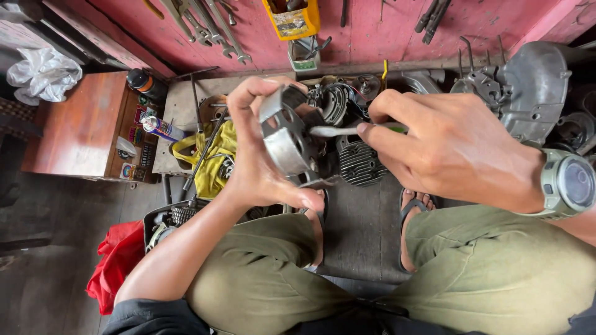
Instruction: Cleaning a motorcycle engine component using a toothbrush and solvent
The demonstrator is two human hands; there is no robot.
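My left hand (257,155) grips a round grey metal engine part (287,133), a drum with cut-out openings, held up in front of me between thumb and fingers. My right hand (447,146), with a grey wristwatch (568,185) on the wrist, pinches a thin pale tool (332,131) whose tip reaches into the part. I sit with both knees in olive trousers below the hands.
A finned cylinder head (358,162) and other engine pieces lie on the floor ahead. A grey engine casing (528,87) stands at right. Wrenches (211,28) hang on the red wall. A wooden box (81,127), spray can (160,128), yellow cloth (214,158) and red cloth (118,260) lie at left.
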